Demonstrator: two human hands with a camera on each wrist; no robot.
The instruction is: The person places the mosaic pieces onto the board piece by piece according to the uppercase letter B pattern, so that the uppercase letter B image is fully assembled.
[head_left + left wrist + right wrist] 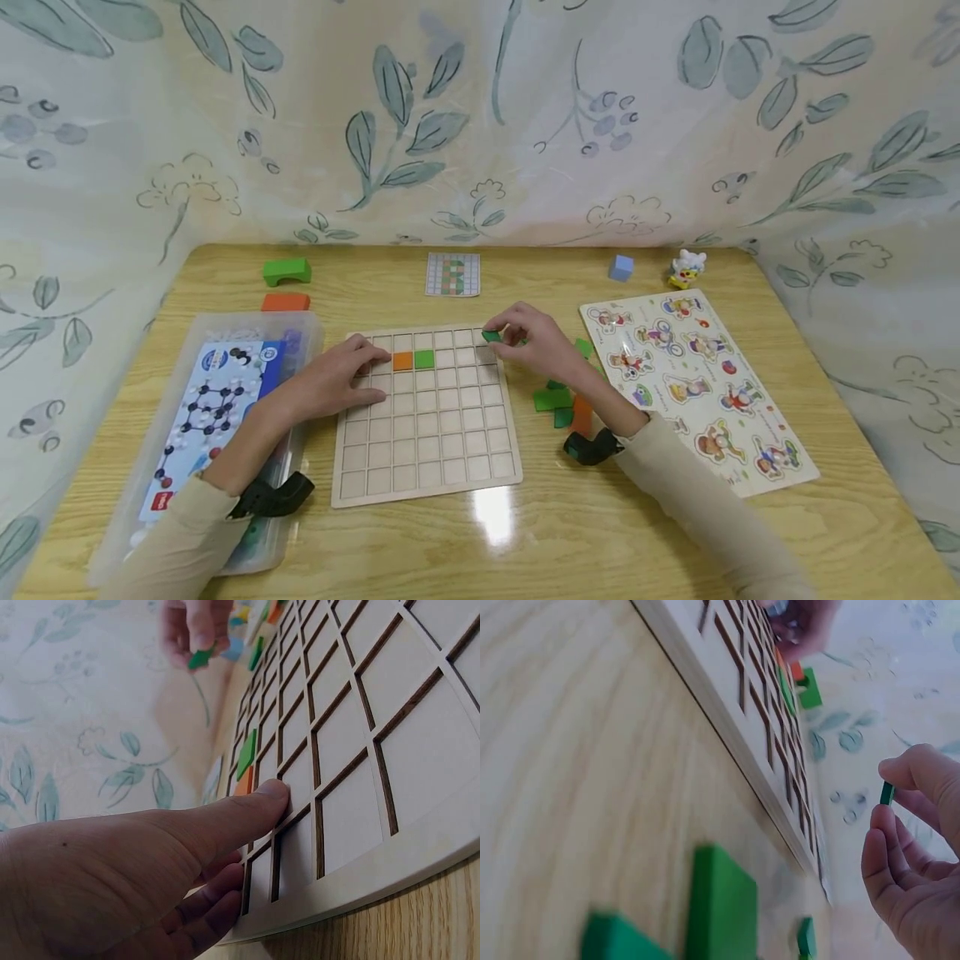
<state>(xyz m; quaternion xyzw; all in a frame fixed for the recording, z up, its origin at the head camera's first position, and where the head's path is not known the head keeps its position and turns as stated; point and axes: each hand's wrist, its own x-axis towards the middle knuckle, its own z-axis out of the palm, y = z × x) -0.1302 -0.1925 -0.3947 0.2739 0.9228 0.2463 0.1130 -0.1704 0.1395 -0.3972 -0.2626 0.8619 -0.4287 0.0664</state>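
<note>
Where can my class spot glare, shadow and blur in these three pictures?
Head view: bright glare on the table below the grid board, a shadow on the board beneath the right hand; left wrist view: dimmer, with the distant right hand soft; right wrist view: nearest green blocks blurred.

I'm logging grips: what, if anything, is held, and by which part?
The right hand pinches a green piece, apparently by opposite edges; the left hand rests on the gridded board.
</note>
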